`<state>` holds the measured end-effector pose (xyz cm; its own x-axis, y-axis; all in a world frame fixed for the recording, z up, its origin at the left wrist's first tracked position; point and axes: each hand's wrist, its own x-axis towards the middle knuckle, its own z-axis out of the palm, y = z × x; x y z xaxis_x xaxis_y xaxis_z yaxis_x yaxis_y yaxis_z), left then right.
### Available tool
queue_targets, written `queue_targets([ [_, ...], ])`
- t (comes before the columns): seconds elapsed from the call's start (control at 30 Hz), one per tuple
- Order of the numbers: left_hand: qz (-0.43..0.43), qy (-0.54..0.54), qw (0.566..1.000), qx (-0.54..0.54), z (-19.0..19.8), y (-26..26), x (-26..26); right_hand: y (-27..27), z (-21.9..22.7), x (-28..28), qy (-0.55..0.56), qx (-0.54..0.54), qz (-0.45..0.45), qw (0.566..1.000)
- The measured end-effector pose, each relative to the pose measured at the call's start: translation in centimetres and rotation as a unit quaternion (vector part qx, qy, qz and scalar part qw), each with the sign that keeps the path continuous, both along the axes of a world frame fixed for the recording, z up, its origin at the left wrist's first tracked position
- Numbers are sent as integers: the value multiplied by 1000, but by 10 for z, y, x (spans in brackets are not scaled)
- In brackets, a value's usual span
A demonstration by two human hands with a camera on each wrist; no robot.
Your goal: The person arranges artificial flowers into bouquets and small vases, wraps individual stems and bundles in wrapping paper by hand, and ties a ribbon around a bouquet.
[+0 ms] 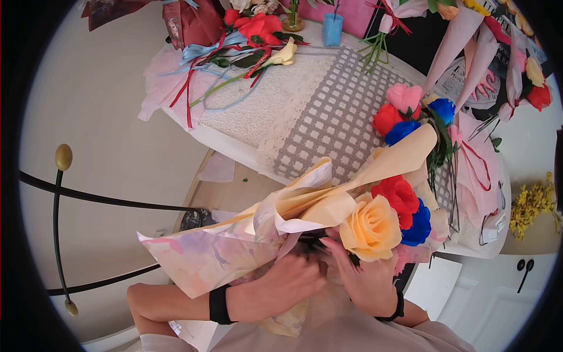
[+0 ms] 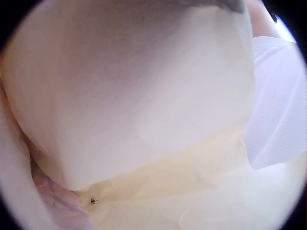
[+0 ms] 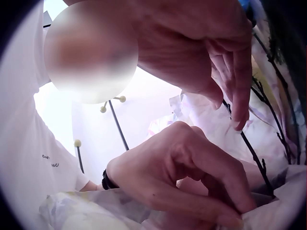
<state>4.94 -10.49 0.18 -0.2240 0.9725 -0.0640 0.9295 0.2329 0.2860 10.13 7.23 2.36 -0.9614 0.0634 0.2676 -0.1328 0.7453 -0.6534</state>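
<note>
A bouquet wrapper of cream and floral-print wrapping paper (image 1: 217, 252) spreads in front of the person's body. My left hand (image 1: 278, 287), with a black wristband, grips the gathered paper with curled fingers. In the right wrist view the same left hand (image 3: 177, 172) sits low, fingertips at the paper's fold. My right hand (image 1: 369, 281) is beside it, under a peach rose (image 1: 370, 227). Its fingers hold a dark flower stem (image 3: 252, 151) that runs down into the wrapper. A red rose (image 1: 396, 199) and a blue rose (image 1: 417, 224) lie against the peach one. Paper (image 2: 139, 105) fills the left wrist view.
A white table (image 1: 234, 132) with a grey patterned runner (image 1: 334, 111) stands ahead. Red flowers and ribbons (image 1: 258, 29) lie at its far left. More roses (image 1: 404, 97) lie at the right, near wrapped bouquets (image 1: 469, 53). A black metal rack (image 1: 105, 196) is at left.
</note>
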Motion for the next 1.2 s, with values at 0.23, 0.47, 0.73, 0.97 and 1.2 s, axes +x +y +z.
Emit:
queue_targets([
  [0.23, 8, -59, 997, 42, -3, -5, -4, 5, 11, 10, 20, 54, 41, 998],
  [0.47, -6, -39, 999, 19, 6, -1, -7, 4, -5, -2, 41, 16, 76, 996],
  [0.73, -15, -51, 999, -11, 3, -1, -5, -7, -13, -10, 10, 24, -9, 1000],
  [0.97, -23, -49, 998, -24, 4, -2, -8, -6, -20, -8, -35, 48, -28, 998],
  [1.2, -7, -134, 989, -63, 17, -3, -11, -2, -20, 2, 38, 82, 17, 996],
])
